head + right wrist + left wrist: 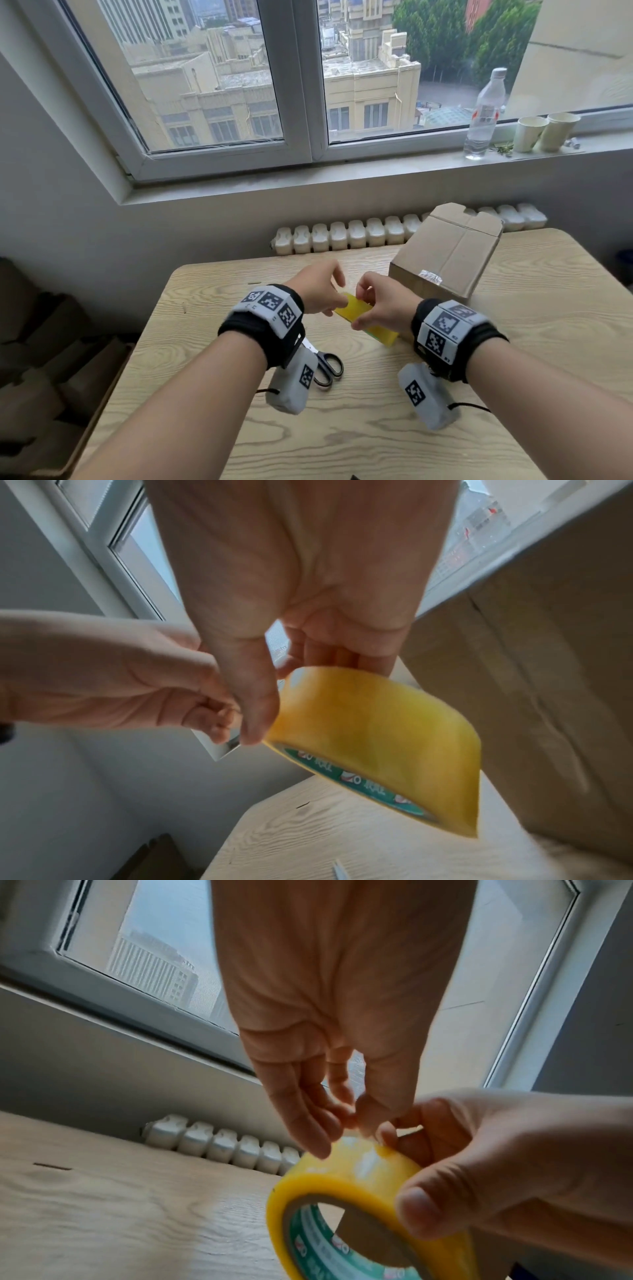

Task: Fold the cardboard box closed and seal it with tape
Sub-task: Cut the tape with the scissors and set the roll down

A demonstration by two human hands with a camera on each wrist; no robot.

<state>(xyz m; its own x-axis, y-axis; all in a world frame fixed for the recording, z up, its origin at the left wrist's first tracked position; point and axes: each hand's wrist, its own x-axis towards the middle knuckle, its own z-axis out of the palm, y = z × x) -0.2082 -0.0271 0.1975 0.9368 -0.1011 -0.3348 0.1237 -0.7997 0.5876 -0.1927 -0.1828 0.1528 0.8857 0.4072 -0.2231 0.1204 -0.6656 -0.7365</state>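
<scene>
A yellow tape roll (pixel 359 315) with a green-printed core is held above the table between both hands. My right hand (pixel 376 308) grips the roll (pixel 349 1172), thumb on its near rim and fingers over the far side. My left hand (pixel 337 294) has its thumb and fingertips (pixel 342 1123) pinched together on the top of the roll's outer layer; I cannot make out a loose tape end. The cardboard box (pixel 448 253) stands behind and right of the hands, its top flaps folded flat, a scrap of clear tape on its front edge. It fills the right of the right wrist view as a brown wall (pixel 531 683).
Black-handled scissors (pixel 327 366) lie on the wooden table (pixel 513 342) under my left wrist. A white radiator (pixel 342 236) runs behind the table. A water bottle (pixel 484 116) and two paper cups (pixel 544 132) stand on the windowsill. Flat cardboard (pixel 41 359) is stacked on the floor at left.
</scene>
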